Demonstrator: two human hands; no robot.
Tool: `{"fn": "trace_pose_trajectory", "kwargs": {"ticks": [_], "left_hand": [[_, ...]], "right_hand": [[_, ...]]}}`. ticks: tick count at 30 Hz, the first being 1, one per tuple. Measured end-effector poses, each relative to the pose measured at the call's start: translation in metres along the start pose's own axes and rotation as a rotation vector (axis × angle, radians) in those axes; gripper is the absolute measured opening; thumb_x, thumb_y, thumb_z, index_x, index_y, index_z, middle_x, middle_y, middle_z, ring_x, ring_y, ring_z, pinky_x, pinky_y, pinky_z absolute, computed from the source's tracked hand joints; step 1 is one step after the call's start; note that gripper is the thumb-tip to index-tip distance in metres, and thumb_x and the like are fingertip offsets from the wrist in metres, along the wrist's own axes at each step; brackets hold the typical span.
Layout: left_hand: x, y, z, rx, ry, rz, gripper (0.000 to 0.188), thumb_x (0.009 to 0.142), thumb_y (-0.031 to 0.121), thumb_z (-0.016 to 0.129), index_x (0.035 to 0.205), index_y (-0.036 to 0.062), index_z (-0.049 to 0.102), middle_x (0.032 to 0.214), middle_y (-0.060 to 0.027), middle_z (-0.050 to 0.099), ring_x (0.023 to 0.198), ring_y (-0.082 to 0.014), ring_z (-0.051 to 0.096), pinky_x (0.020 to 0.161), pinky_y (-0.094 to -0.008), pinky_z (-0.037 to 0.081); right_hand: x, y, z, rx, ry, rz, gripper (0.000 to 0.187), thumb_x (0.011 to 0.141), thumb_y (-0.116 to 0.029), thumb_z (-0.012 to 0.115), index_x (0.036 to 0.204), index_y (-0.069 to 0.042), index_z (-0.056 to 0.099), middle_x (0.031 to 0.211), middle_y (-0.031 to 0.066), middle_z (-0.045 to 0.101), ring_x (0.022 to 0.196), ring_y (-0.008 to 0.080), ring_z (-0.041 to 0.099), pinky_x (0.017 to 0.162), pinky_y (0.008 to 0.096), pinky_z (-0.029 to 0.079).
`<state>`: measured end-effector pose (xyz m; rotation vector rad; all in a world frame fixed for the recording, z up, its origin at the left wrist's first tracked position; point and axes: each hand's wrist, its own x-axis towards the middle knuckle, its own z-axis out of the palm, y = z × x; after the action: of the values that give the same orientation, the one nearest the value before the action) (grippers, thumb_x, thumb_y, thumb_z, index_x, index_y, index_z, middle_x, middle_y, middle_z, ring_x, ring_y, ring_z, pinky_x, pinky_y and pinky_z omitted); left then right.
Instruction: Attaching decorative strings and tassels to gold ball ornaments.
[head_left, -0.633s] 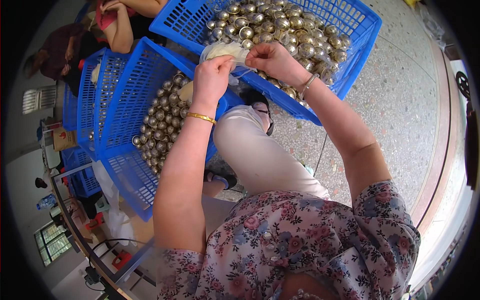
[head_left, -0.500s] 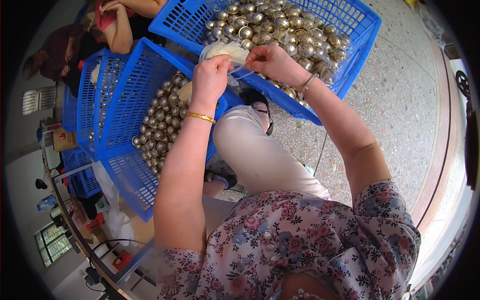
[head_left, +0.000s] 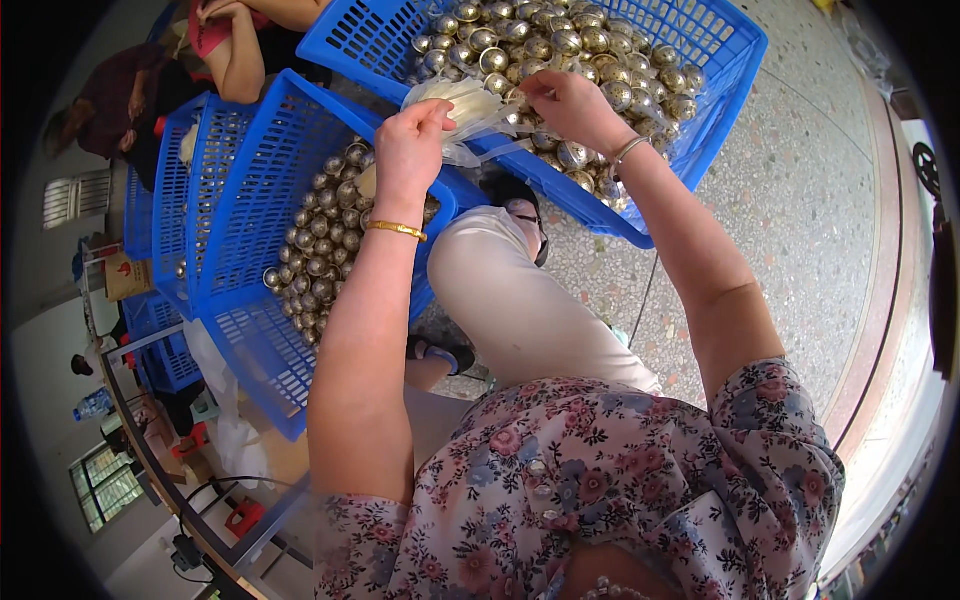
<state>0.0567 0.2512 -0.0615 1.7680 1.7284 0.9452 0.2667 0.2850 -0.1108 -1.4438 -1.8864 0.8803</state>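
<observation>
Between my hands is a clear plastic bag (head_left: pixel 487 127) with a bundle of thin cream-coloured pieces (head_left: pixel 455 103) that look flat and layered. My left hand (head_left: pixel 408 150) pinches its left side with thumb and fingers. Up and to the right, my right hand (head_left: pixel 578 108) has its fingertips closed on the bag's stretched clear edge. Beneath the hands, a blue crate (head_left: pixel 545 175) is heaped with shiny metal balls (head_left: pixel 560 45), some lying in clear plastic. A second blue crate (head_left: pixel 245 190) to the left holds more such balls (head_left: pixel 320 240).
More blue crates (head_left: pixel 172 200) stand side by side at the far left. Another person's arm (head_left: pixel 240 60) and a seated person (head_left: pixel 115 100) are beyond them. A metal-framed table (head_left: pixel 225 550) runs along the lower left. Speckled floor (head_left: pixel 810 200) lies to the right.
My hands have drawn apart: the right one up and to the right, the left one slightly left. The clear plastic between them is now pulled out wider.
</observation>
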Motion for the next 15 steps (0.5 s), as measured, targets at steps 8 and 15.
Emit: {"fn": "trace_pose_trajectory", "kwargs": {"ticks": [8, 15], "left_hand": [[0.003, 0.002, 0.001, 0.045, -0.058, -0.068, 0.02, 0.086, 0.014, 0.055, 0.099, 0.0012, 0.064, 0.076, -0.0067, 0.067, 0.072, -0.0124, 0.062, 0.068, -0.0242, 0.047], [0.014, -0.005, 0.014, 0.066, 0.165, 0.195, 0.03, 0.073, 0.006, 0.062, 0.103, 0.0067, 0.06, 0.078, -0.0095, 0.065, 0.077, -0.0246, 0.062, 0.072, -0.0333, 0.049]], "right_hand": [[0.014, 0.008, 0.015, 0.161, -0.218, 0.046, 0.024, 0.081, -0.021, 0.06, 0.094, -0.001, 0.064, 0.078, 0.008, 0.065, 0.071, 0.0133, 0.06, 0.067, 0.0262, 0.048], [0.008, -0.009, 0.008, 0.326, -0.248, 0.002, 0.026, 0.085, -0.025, 0.059, 0.088, 0.0, 0.063, 0.067, 0.0029, 0.058, 0.061, 0.0092, 0.05, 0.057, 0.0249, 0.043]]}}
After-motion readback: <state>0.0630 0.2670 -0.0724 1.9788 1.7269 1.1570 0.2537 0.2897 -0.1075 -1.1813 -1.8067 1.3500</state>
